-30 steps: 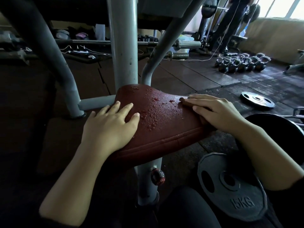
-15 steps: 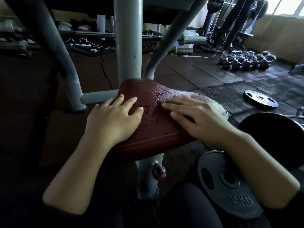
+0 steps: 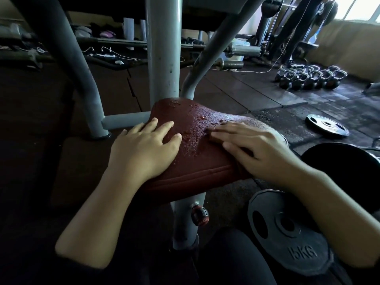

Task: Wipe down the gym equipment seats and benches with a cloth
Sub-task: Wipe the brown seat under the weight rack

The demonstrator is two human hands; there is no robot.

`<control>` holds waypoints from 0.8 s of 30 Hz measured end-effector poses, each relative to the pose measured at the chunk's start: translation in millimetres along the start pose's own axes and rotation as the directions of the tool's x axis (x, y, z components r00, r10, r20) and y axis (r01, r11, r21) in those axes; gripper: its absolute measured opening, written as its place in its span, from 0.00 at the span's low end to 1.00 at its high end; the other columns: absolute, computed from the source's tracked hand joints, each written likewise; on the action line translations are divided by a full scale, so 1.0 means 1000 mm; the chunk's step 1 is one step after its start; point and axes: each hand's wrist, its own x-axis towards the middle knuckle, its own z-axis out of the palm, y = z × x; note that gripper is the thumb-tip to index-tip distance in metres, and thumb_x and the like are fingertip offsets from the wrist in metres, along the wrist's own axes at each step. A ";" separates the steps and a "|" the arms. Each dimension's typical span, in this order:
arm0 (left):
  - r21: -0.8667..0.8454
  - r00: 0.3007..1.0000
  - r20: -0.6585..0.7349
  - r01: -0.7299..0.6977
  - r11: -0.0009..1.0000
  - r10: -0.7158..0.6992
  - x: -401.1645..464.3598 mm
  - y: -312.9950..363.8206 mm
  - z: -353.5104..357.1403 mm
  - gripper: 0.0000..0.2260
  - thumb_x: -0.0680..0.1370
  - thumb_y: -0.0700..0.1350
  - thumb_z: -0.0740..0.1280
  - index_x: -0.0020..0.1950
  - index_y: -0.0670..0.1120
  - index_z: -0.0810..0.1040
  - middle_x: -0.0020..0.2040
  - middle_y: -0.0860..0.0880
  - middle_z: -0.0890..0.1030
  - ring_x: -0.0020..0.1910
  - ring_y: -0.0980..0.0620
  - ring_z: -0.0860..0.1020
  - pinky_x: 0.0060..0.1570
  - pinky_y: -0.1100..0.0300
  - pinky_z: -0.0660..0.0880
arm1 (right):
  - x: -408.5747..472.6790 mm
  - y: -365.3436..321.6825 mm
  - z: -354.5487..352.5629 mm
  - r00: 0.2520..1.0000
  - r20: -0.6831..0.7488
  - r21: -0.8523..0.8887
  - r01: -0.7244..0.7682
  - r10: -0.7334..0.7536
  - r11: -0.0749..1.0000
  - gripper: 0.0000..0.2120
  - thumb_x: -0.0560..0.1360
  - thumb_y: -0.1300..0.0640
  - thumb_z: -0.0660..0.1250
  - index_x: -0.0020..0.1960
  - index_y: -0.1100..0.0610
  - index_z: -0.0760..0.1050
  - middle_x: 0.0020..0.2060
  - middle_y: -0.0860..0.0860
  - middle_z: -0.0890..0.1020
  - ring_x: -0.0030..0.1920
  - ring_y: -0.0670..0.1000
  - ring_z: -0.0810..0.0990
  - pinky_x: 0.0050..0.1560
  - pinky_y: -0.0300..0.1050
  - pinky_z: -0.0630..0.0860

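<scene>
A dark red padded seat point(image 3: 195, 161) sits on a grey post, with water droplets beading across its middle and far end. My left hand point(image 3: 144, 149) rests flat on the seat's left side, fingers straight and spread. My right hand point(image 3: 257, 149) presses flat on a dark cloth point(image 3: 214, 137) on the seat's right half. Only the cloth's edge shows, under my fingertips and by my wrist. The droplets lie between my two hands.
Grey frame tubes point(image 3: 162, 58) rise just behind the seat. A red-black adjustment knob point(image 3: 199, 215) sticks out under it. A 15 kg plate point(image 3: 287, 239) and a larger black plate point(image 3: 339, 161) lie close right. A small plate point(image 3: 327, 125) and several kettlebells point(image 3: 310, 77) sit farther right.
My right hand has slid left with the cloth, from the seat's right edge toward its middle. My left hand has stayed in place on the left side.
</scene>
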 end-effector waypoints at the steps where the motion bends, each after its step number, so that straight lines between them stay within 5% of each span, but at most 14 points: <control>1: -0.006 1.000 0.003 0.000 1.000 0.000 0.000 0.000 0.000 0.24 0.79 0.64 0.46 0.76 0.66 0.52 0.79 0.57 0.50 0.78 0.54 0.48 0.74 0.51 0.45 | -0.006 -0.007 0.001 0.999 0.004 0.039 0.039 -0.039 0.998 0.16 0.80 0.50 0.58 0.65 0.51 0.75 0.66 0.46 0.75 0.70 0.45 0.69 0.72 0.46 0.63; 4: -0.012 1.000 0.002 0.002 1.000 -0.002 -0.001 0.001 0.000 0.24 0.79 0.64 0.46 0.76 0.66 0.53 0.79 0.57 0.50 0.78 0.54 0.48 0.74 0.51 0.45 | -0.029 -0.005 -0.011 0.991 0.012 0.130 0.130 -0.132 0.983 0.15 0.79 0.55 0.60 0.64 0.55 0.75 0.66 0.49 0.74 0.71 0.47 0.68 0.72 0.47 0.63; 10: 0.007 1.000 0.003 -0.002 1.000 0.002 0.001 0.000 0.001 0.24 0.79 0.64 0.46 0.76 0.65 0.52 0.79 0.56 0.50 0.78 0.53 0.49 0.74 0.50 0.45 | -0.011 -0.002 -0.014 0.993 -0.029 -0.010 -0.113 0.113 0.994 0.20 0.79 0.45 0.55 0.65 0.50 0.76 0.64 0.45 0.76 0.67 0.43 0.72 0.68 0.49 0.69; 16: -0.004 1.000 0.018 -0.009 1.000 0.009 0.001 -0.001 0.000 0.24 0.80 0.62 0.45 0.77 0.65 0.51 0.79 0.56 0.49 0.78 0.53 0.48 0.74 0.51 0.43 | 0.025 -0.034 -0.001 0.959 0.201 -0.066 -0.188 0.198 0.980 0.24 0.80 0.48 0.54 0.75 0.50 0.60 0.74 0.48 0.62 0.74 0.47 0.57 0.74 0.39 0.51; 18: 0.000 1.000 0.009 -0.018 1.000 0.018 0.000 -0.001 0.000 0.23 0.81 0.62 0.45 0.77 0.64 0.51 0.79 0.55 0.49 0.78 0.53 0.48 0.74 0.50 0.43 | 0.023 -0.027 -0.009 0.969 0.187 -0.056 -0.154 0.162 0.986 0.25 0.78 0.43 0.58 0.73 0.44 0.63 0.72 0.44 0.64 0.72 0.42 0.61 0.73 0.39 0.55; 21: -0.009 1.000 0.000 -0.015 1.000 0.015 0.001 -0.001 0.001 0.23 0.81 0.61 0.46 0.77 0.64 0.52 0.79 0.55 0.50 0.78 0.53 0.48 0.74 0.50 0.43 | 0.020 -0.028 -0.004 0.975 0.186 -0.055 -0.111 0.119 0.992 0.29 0.74 0.33 0.49 0.70 0.42 0.67 0.69 0.41 0.67 0.71 0.43 0.64 0.71 0.50 0.64; 24: -0.013 1.000 -0.007 -0.009 1.000 0.009 0.002 -0.001 0.001 0.23 0.81 0.60 0.46 0.77 0.64 0.52 0.79 0.55 0.50 0.78 0.53 0.48 0.74 0.50 0.43 | 0.025 -0.037 0.011 0.970 0.199 -0.043 -0.134 0.140 0.990 0.32 0.72 0.32 0.43 0.73 0.41 0.62 0.73 0.43 0.63 0.75 0.46 0.54 0.75 0.44 0.53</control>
